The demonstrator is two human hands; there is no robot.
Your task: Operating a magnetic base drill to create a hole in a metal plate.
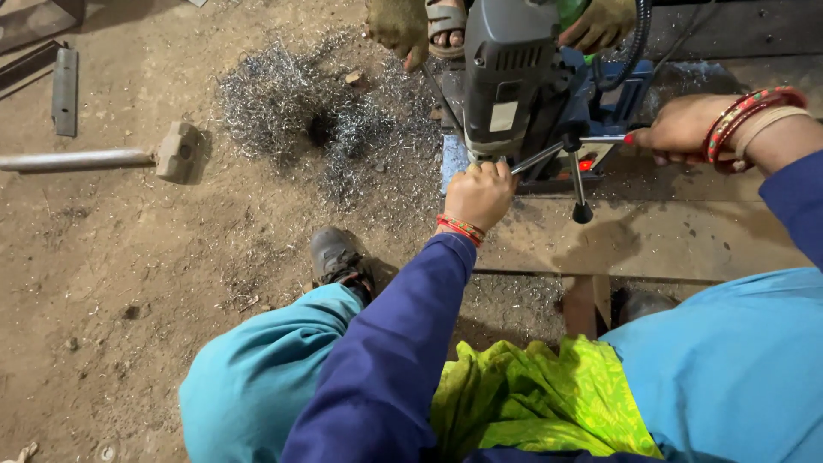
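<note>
A grey and blue magnetic drill press (514, 77) stands on a flat steel plate (669, 236) in front of me. My left hand (478, 194) is closed around the end of one silver feed handle spoke at the machine's base. My right hand (686, 129), with red bangles on the wrist, grips the red-tipped end of another spoke. A third spoke with a black knob (583, 213) hangs down between them. Another person's gloved hands (399, 26) rest on the top of the machine from the far side.
A pile of shiny metal swarf (317, 120) lies on the dirt floor left of the drill. A sledgehammer (176, 153) with a metal handle lies further left, next to a flat steel bar (64, 90). My shoe (339, 257) is below the plate edge.
</note>
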